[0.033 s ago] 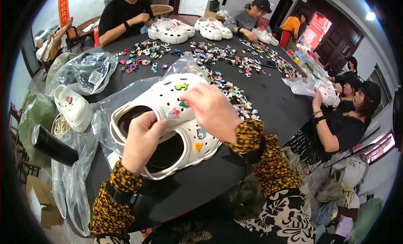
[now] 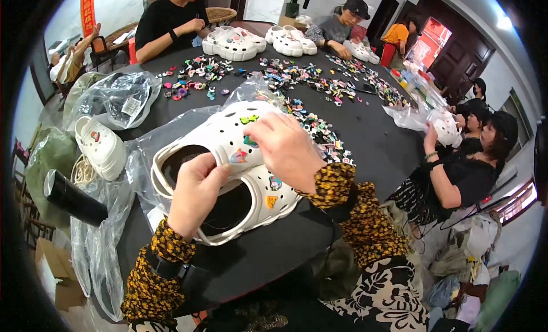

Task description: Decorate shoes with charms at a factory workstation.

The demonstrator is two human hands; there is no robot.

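Observation:
A pair of white clogs lies side by side on the dark table. My left hand (image 2: 196, 192) grips the opening's edge of the farther clog (image 2: 212, 131), thumb outside and fingers inside. The bent fingers of my right hand (image 2: 290, 152) pinch a blue-green charm (image 2: 249, 141) at that clog's upper, which they partly cover. Beside it sit a green charm (image 2: 249, 119) and a pink-and-blue charm (image 2: 238, 155). The nearer clog (image 2: 288, 199) bears a cartoon-figure charm (image 2: 275, 183) and an orange pizza-slice charm (image 2: 271, 202).
Loose coloured charms (image 2: 319, 129) spread across the table beyond the clogs. Clear plastic bags (image 2: 128, 98) lie at the left, near another white clog (image 2: 101, 149) and a black cylinder (image 2: 74, 198). Several people sit around the table, with more white clogs (image 2: 231, 43) at the far side.

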